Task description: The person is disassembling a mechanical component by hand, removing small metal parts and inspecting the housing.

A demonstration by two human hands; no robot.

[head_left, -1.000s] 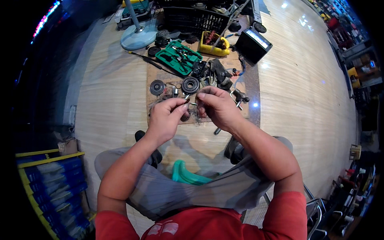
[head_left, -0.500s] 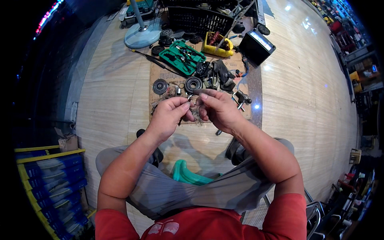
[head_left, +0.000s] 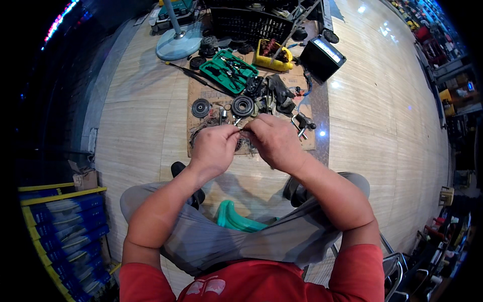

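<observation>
Over the near part of the cardboard sheet (head_left: pixel 201 90), my left hand (head_left: pixel 214 146) and my right hand (head_left: pixel 275 141) meet fingertip to fingertip. Both are closed in a pinch on a small piece between them, too small and too covered to name. Just beyond the fingers lies a dark ring-shaped pulley (head_left: pixel 243 106). To its left are a metal socket (head_left: pixel 223 115) and a second round grooved part (head_left: pixel 200 107). A T-shaped metal tool (head_left: pixel 303 122) rests to the right of my right hand.
Farther back lie a green tool case (head_left: pixel 229 72) holding pliers, a yellow container (head_left: pixel 272 55), a black battery (head_left: pixel 323 59) and a black crate (head_left: pixel 251 26). A round stand base (head_left: pixel 179 45) stands far left. Between my legs is a green plastic piece (head_left: pixel 236 217).
My right hand has turned over, its back now facing up, and its fingers have come against the left fingertips. My left hand has rolled slightly inward, staying about where it was.
</observation>
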